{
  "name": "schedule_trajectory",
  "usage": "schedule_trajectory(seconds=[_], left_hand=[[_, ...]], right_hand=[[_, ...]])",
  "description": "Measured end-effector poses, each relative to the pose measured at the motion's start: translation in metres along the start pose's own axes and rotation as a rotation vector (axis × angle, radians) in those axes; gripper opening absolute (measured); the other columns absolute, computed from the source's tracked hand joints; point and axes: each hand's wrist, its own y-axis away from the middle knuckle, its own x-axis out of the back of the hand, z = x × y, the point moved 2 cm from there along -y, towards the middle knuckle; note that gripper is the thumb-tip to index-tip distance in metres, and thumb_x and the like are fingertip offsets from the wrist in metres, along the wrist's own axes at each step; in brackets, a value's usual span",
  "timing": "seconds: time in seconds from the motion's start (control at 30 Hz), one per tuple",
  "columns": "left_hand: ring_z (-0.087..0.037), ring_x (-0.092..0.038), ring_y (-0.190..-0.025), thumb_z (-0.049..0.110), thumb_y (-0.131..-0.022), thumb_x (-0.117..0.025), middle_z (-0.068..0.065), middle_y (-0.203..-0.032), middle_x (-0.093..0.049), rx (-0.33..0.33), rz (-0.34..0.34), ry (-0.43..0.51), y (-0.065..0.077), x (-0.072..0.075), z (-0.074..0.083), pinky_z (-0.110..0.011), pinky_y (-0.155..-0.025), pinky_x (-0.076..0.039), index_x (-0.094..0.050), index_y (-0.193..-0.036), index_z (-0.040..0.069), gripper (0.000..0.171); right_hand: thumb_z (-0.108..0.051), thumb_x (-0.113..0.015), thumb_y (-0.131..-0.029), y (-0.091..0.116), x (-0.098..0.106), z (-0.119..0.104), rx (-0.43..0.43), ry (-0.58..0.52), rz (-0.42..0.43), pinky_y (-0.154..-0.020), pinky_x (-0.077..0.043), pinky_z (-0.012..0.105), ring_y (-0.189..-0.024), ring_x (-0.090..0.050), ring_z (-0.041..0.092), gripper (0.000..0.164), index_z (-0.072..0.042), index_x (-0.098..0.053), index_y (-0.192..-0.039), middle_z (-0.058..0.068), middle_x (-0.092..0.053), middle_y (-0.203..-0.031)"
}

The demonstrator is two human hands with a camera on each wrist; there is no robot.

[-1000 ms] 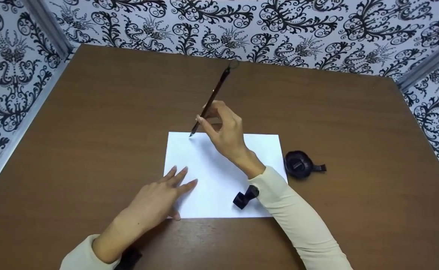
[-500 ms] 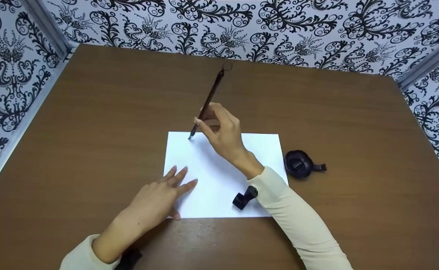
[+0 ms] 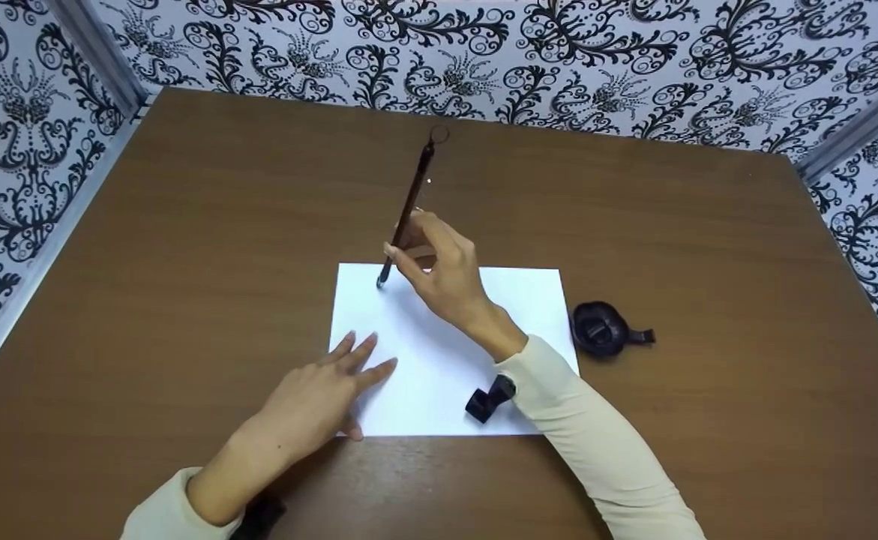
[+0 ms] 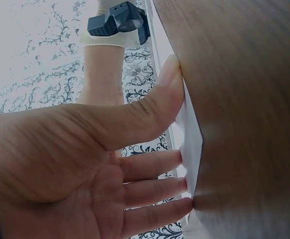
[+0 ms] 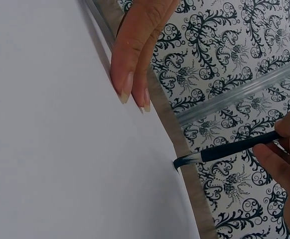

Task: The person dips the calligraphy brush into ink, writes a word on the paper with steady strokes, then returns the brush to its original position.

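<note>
My right hand (image 3: 446, 274) pinches a dark-handled calligraphy brush (image 3: 414, 187) with a hanging loop at its top end. The brush stands nearly upright, its tip on the upper left part of a white sheet of paper (image 3: 424, 390). In the right wrist view, the dark-tipped bristles (image 5: 187, 160) bend against the paper. Fingers spread, my left hand (image 3: 311, 405) rests on the sheet's lower left corner. The left wrist view shows this hand's thumb (image 4: 167, 94) and fingertips touching the paper by its edge.
A small black dish (image 3: 600, 330) with a short handle sits just right of the paper on the brown table (image 3: 708, 420). Black-and-white patterned walls (image 3: 453, 45) border the table's back and sides. A black wrist camera (image 3: 489, 399) hangs under the right sleeve, over the paper.
The right hand has shifted slightly toward me, drawing the brush tip a short way down the sheet. The brush's top end has swung left, so it stands straighter. The left hand stays put.
</note>
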Motion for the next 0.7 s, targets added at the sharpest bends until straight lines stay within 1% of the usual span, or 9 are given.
schedule_trajectory(seconds=[0.17, 0.3, 0.53, 0.7], left_hand=[[-0.047, -0.039, -0.128, 0.032, -0.059, -0.078, -0.023, -0.144, -0.041, 0.001, -0.004, 0.001, 0.0, -0.001, 0.0, -0.05, -0.069, -0.055, -0.056, -0.135, 0.011, 0.083], [-0.046, -0.039, -0.129, 0.032, -0.058, -0.078, -0.023, -0.144, -0.041, -0.001, 0.001, -0.006, 0.0, 0.0, 0.001, -0.05, -0.067, -0.055, -0.056, -0.135, 0.011, 0.083], [-0.044, -0.038, -0.13, 0.029, -0.059, -0.081, -0.021, -0.144, -0.042, 0.005, -0.008, -0.014, 0.0, 0.001, 0.001, -0.048, -0.064, -0.056, -0.056, -0.135, 0.012, 0.082], [-0.043, -0.038, -0.13, 0.028, -0.06, -0.082, -0.02, -0.144, -0.042, 0.01, -0.012, -0.01, 0.0, 0.001, 0.001, -0.049, -0.065, -0.056, -0.056, -0.135, 0.012, 0.081]], right_hand=[[-0.006, -0.067, -0.089, 0.0, 0.0, -0.002, 0.021, 0.005, -0.005, -0.065, -0.055, 0.02, -0.079, -0.067, 0.015, 0.022, 0.002, -0.056, -0.106, 0.01, -0.062, -0.089], [-0.008, -0.066, -0.089, 0.0, -0.001, -0.003, 0.034, -0.001, -0.014, -0.064, -0.055, 0.022, -0.079, -0.067, 0.016, 0.022, 0.001, -0.057, -0.108, 0.009, -0.063, -0.09], [-0.005, -0.067, -0.088, 0.0, -0.002, -0.009, 0.025, 0.001, -0.051, -0.066, -0.054, 0.02, -0.079, -0.066, 0.016, 0.024, 0.003, -0.056, -0.108, 0.01, -0.063, -0.088], [-0.006, -0.067, -0.088, 0.0, -0.003, -0.013, 0.021, 0.014, -0.071, -0.064, -0.054, 0.019, -0.079, -0.067, 0.014, 0.024, 0.001, -0.056, -0.108, 0.008, -0.064, -0.087]])
